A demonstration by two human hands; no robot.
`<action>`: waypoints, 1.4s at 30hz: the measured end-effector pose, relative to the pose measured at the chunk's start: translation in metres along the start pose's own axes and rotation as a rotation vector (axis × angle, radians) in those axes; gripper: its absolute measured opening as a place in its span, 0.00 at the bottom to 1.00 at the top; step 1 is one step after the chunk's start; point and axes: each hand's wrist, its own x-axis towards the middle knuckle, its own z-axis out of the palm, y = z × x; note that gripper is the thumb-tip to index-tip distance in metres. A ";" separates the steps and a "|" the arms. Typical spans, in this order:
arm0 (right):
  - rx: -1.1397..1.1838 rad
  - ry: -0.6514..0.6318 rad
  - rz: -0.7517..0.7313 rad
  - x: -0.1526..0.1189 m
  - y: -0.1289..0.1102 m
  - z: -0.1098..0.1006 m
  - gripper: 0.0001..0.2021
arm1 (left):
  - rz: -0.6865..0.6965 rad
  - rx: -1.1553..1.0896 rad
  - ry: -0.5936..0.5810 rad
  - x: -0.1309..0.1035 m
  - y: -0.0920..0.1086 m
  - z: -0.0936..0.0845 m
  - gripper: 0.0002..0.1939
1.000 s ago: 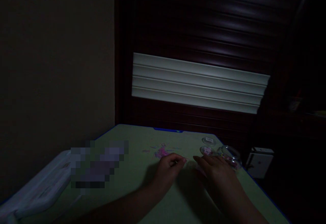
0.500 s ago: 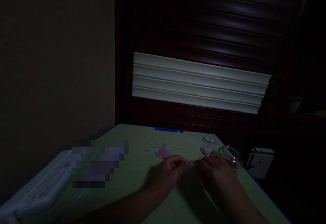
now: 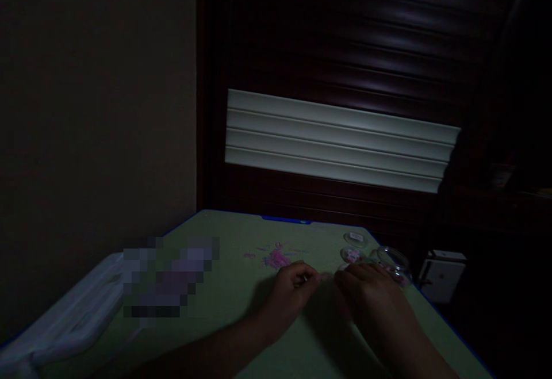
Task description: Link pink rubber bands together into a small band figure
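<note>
Left hand: grip pinching a small pale piece at its two o'clock. Right hand: fingers bunched, contents undetermined. Pink pile at left hand's eleven o'clock. Advisable: light fingertip pressure, wrists steady, piece unobscured.

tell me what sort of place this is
Probably a room in a home, perhaps a child's or hobby corner: a pale green table with a blue edge stands by a plain wall and dark slatted panelling, with a small pink pile and clear round containers on it.
</note>
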 end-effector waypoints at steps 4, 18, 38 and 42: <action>-0.106 -0.040 0.099 -0.001 0.008 -0.007 0.10 | 0.158 0.243 0.063 -0.001 -0.004 -0.005 0.07; -0.116 -0.146 0.167 -0.005 0.013 -0.009 0.16 | 0.209 0.634 0.056 0.008 -0.024 -0.015 0.10; -0.016 -0.060 0.172 -0.003 0.015 -0.007 0.20 | 0.185 0.634 0.042 0.011 -0.029 -0.016 0.10; 0.031 -0.089 0.095 -0.004 0.015 -0.004 0.20 | 0.184 0.635 0.041 0.011 -0.030 -0.016 0.09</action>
